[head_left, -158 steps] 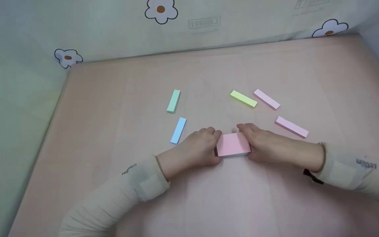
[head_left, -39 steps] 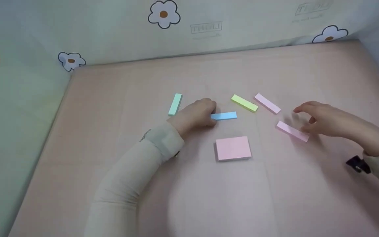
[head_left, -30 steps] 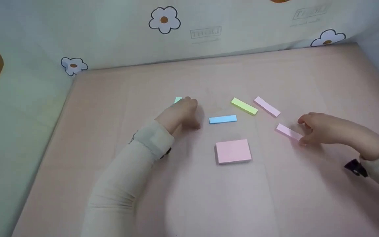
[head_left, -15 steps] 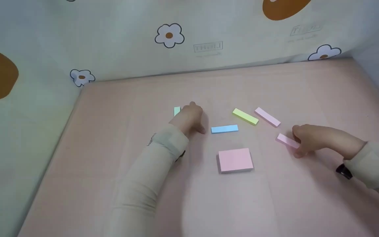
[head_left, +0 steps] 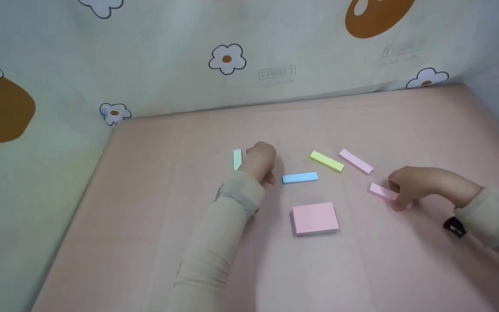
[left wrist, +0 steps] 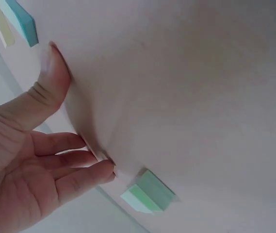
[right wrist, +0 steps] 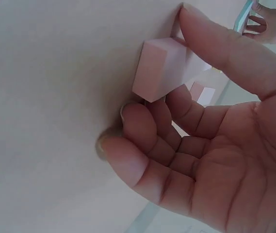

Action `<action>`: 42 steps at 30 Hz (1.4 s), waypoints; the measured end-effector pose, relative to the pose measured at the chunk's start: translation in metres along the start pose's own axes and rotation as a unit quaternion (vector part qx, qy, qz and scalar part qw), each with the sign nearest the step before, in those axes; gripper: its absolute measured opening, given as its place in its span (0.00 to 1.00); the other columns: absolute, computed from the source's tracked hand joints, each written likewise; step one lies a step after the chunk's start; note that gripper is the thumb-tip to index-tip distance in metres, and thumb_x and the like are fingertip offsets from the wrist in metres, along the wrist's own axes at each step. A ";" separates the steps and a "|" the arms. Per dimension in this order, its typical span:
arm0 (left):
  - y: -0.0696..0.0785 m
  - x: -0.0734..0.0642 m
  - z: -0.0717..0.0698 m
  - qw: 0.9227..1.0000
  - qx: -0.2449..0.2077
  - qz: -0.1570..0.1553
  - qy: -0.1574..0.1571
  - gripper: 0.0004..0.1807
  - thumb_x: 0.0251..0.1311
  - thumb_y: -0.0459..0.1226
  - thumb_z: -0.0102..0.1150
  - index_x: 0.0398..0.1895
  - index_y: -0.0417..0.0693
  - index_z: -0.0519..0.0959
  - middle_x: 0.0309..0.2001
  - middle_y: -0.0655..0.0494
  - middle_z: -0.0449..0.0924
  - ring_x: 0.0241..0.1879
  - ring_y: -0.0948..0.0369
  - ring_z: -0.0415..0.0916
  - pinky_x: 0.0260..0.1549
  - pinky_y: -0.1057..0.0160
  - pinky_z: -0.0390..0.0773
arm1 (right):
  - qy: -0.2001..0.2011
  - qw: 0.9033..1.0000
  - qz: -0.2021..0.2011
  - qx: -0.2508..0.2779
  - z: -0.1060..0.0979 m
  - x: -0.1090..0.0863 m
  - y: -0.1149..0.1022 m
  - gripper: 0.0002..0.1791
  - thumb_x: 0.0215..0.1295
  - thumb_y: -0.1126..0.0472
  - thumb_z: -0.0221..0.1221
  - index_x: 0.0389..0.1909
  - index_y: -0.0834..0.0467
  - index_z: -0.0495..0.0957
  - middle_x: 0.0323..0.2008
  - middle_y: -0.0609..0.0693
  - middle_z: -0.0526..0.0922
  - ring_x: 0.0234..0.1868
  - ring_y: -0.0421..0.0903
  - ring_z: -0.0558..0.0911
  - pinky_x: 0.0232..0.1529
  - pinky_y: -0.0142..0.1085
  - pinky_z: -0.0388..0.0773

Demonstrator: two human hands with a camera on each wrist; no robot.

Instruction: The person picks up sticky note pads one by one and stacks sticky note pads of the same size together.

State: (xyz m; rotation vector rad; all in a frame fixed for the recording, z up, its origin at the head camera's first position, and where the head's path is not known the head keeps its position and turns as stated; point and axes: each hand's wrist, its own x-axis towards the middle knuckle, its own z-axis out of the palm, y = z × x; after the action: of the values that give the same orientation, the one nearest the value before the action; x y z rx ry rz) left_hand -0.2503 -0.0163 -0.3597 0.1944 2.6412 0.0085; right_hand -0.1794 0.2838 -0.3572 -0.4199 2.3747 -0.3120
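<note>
My right hand [head_left: 414,186] curls its thumb and fingers around the near end of a narrow pink sticky-note pad [head_left: 382,191]; the pad's end [right wrist: 152,70] shows between thumb and fingers in the right wrist view. My left hand [head_left: 261,160] holds nothing, its fingertips low at the table, thumb spread away. It lies between a green sticky-note pad [head_left: 237,159], partly hidden by the wrist, and a blue one [head_left: 299,177]. In the left wrist view the green pad [left wrist: 150,191] sits just beyond the fingers [left wrist: 87,179]. A wider pink sticky-note block [head_left: 315,219] lies nearer me.
A yellow pad [head_left: 327,161] and a second narrow pink pad [head_left: 355,161] lie behind, right of the middle. The pink-covered table [head_left: 145,216] ends at the back against a pale flowered curtain [head_left: 167,56].
Both hands have left the wider pink block. The blue pad has been turned crosswise, shifted right and let go by my left hand. My right hand has closed in on the nearer pink pad.
</note>
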 end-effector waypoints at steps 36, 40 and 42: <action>-0.007 -0.003 0.009 0.999 -0.029 0.022 0.038 0.32 0.38 0.35 0.73 0.52 0.39 0.76 0.55 0.45 0.74 0.42 0.54 0.72 0.47 0.61 0.74 | 0.027 1.000 -0.003 -0.002 0.009 -0.002 0.003 0.10 0.53 0.63 0.62 0.31 0.63 0.71 0.22 0.48 0.69 0.24 0.43 0.68 0.25 0.34 0.65; -0.010 -0.005 0.011 0.998 -0.038 0.026 0.040 0.32 0.37 0.36 0.74 0.52 0.39 0.76 0.57 0.43 0.72 0.43 0.53 0.72 0.47 0.59 0.73 | 0.045 0.999 -0.013 0.013 0.013 -0.005 0.007 0.11 0.52 0.63 0.61 0.31 0.62 0.69 0.22 0.48 0.68 0.24 0.43 0.67 0.24 0.34 0.64; -0.011 -0.005 0.011 0.999 -0.019 0.030 0.038 0.34 0.38 0.38 0.74 0.53 0.38 0.75 0.58 0.42 0.70 0.46 0.52 0.72 0.50 0.59 0.72 | 0.054 0.998 -0.020 0.011 0.014 -0.006 0.008 0.10 0.51 0.63 0.61 0.30 0.61 0.69 0.22 0.47 0.67 0.24 0.43 0.67 0.24 0.34 0.63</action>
State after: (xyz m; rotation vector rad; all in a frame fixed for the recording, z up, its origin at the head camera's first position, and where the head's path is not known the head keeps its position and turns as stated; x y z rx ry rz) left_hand -0.2427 -0.0282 -0.3675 0.2652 2.7070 0.0879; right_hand -0.1681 0.2921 -0.3665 -0.4518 2.4673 -0.3865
